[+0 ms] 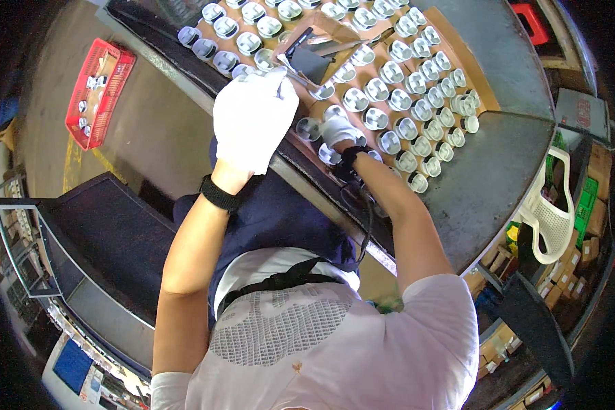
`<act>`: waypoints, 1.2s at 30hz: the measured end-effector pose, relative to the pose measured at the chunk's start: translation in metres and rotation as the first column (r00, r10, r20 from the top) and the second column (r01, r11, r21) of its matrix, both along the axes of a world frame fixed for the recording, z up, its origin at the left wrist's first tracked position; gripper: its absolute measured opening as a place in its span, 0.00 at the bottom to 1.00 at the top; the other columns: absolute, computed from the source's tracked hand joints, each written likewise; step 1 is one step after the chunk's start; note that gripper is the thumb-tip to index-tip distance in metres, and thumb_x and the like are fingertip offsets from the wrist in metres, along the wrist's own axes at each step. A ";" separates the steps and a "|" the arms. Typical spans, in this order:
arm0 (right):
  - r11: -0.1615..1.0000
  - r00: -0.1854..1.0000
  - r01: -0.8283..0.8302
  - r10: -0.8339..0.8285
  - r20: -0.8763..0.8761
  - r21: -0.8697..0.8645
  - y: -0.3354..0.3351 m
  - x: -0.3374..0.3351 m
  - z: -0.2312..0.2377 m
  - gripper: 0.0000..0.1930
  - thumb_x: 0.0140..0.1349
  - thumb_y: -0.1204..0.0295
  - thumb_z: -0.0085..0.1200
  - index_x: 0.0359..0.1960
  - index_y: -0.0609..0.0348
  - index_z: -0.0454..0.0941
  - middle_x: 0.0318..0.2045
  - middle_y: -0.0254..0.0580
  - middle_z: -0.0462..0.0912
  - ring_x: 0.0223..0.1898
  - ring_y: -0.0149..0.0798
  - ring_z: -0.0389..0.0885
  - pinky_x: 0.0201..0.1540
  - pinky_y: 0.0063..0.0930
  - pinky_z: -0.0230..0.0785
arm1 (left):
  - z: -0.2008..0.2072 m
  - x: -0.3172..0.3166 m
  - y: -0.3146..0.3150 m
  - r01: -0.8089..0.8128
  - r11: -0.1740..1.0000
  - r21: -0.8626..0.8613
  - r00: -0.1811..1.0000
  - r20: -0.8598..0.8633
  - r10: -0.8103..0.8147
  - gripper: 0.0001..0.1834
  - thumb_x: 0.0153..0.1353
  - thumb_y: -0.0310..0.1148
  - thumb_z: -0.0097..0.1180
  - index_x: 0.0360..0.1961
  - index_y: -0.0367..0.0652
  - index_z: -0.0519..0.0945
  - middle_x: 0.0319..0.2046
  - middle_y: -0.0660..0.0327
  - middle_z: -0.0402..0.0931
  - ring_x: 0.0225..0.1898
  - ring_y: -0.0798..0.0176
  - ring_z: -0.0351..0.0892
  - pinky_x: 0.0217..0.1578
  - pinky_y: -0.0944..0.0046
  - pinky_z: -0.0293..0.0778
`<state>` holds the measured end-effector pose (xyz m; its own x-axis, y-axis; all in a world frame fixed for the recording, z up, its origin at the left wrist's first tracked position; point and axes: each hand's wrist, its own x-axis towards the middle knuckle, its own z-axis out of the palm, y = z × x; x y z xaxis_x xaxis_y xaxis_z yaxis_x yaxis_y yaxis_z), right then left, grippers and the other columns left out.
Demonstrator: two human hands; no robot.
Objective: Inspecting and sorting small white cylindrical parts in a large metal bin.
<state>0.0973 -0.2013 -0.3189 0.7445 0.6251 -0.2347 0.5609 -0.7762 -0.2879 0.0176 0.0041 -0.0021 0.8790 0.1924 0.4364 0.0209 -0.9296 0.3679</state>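
Observation:
Rows of metal pistons [376, 119], silvery with dark side patches, stand on brown cardboard [471, 68] on the bench. My left hand [253, 119], in a bright white glove, is raised over the bench's near edge. Its fingers look folded together; glare and the back of the glove hide anything inside. Lower and to the right, my right hand [342, 131], gloved too, reaches in among the nearest pistons. Its fingers close round a piston, mostly covered by the glove. Just beyond my left hand, an open cardboard box [328, 29] contains dark, flat items and a thin tool.
A red basket [94, 96] with several pistons is on the floor at left. The grey metal bench top [482, 181] extends right, near a cream plastic chair [550, 215]. A dark cable [370, 229] hangs by my right forearm. A dark table [102, 239] stands left of me.

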 end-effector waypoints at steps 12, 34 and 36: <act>0.967 0.972 0.022 -0.080 -0.220 -0.253 0.011 0.017 0.043 0.13 0.62 0.66 0.53 0.45 0.53 0.85 0.49 0.51 0.85 0.47 0.51 0.85 0.48 0.43 0.77 | -0.004 0.003 0.000 0.004 0.999 0.035 0.999 0.054 -0.006 0.05 0.58 0.32 0.57 0.27 0.45 0.81 0.22 0.55 0.77 0.26 0.51 0.77 0.29 0.52 0.74; 0.709 0.917 0.280 0.003 -0.400 0.648 -0.086 0.019 0.284 0.23 0.63 0.76 0.56 0.61 0.66 0.75 0.52 0.42 0.84 0.50 0.35 0.81 0.54 0.29 0.73 | 0.010 -0.003 -0.002 0.043 0.994 -0.101 0.997 -0.065 -0.049 0.13 0.67 0.36 0.50 0.44 0.42 0.83 0.36 0.51 0.83 0.36 0.48 0.82 0.39 0.51 0.77; 0.699 0.947 0.259 -0.048 -0.317 0.667 -0.088 0.012 0.298 0.22 0.63 0.76 0.56 0.60 0.65 0.76 0.51 0.42 0.84 0.51 0.35 0.80 0.55 0.29 0.73 | 0.011 0.002 -0.012 0.121 0.960 -0.252 0.991 0.082 -0.104 0.13 0.67 0.36 0.49 0.45 0.42 0.82 0.35 0.49 0.82 0.39 0.49 0.82 0.40 0.50 0.76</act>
<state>0.1098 -0.2892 -0.0205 0.8223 0.5686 0.0220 0.2756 -0.3641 -0.8897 0.0193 -0.0079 0.0088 0.8718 0.2068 0.4441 -0.1114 -0.7991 0.5908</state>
